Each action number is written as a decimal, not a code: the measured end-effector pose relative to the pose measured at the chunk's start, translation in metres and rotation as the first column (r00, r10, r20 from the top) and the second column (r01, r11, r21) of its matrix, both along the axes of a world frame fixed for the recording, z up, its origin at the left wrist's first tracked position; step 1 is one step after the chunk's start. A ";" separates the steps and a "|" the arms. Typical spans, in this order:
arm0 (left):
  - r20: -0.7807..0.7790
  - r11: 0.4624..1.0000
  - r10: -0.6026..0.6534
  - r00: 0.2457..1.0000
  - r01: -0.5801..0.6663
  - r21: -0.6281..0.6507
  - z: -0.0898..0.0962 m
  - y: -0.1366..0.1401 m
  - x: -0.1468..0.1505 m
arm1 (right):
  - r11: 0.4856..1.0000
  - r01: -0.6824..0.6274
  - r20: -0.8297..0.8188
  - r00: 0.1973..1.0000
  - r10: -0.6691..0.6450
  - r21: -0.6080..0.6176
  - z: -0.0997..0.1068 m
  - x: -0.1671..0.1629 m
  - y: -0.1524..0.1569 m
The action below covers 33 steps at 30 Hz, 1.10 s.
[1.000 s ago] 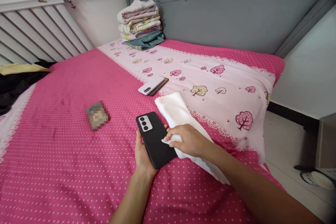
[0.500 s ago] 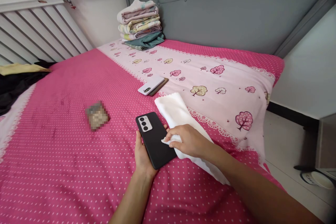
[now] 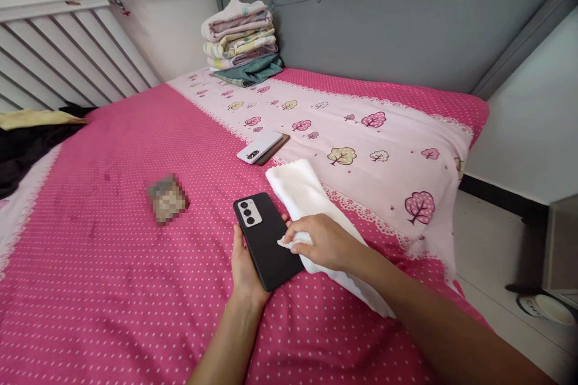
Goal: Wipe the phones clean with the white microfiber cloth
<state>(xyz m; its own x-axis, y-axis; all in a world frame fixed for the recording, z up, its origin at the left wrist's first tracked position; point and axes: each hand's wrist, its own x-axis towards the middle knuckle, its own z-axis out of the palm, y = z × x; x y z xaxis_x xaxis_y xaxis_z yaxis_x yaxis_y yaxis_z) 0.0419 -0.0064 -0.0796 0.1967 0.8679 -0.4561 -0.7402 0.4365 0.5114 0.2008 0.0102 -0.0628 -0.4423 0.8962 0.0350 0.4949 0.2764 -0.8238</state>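
Observation:
A black smartphone (image 3: 266,246) lies back side up in my left hand (image 3: 247,271), its camera block toward the far left. My left thumb shows along one edge and a fingertip along the other; the palm is under the phone. My right hand (image 3: 323,240) pinches a bunched bit of white cloth (image 3: 295,240) against the phone's back. Beyond and beneath that hand, a long white cloth (image 3: 300,186) stretches over the bed; whether both white parts are one piece is hidden by my hand.
Farther back lie two stacked phones, a white one (image 3: 259,147) over a brownish one (image 3: 276,149). A blurred-out square item (image 3: 167,200) sits to the left on the pink bedspread (image 3: 112,289). Folded fabrics (image 3: 239,42) are piled by the grey headboard (image 3: 361,18). Dark clothing (image 3: 22,150) lies far left.

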 end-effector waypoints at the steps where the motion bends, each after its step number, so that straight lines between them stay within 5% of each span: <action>1: -0.002 1.000 0.002 1.000 -0.002 -0.002 0.000 0.000 0.000 | 1.000 -0.001 -0.002 1.000 0.001 0.002 0.000 0.000 0.000; 33: 0.032 1.000 -0.005 0.999 0.004 0.018 -0.001 -0.001 -0.001 | 1.000 -0.006 -0.011 1.000 0.006 0.003 0.000 0.001 -0.001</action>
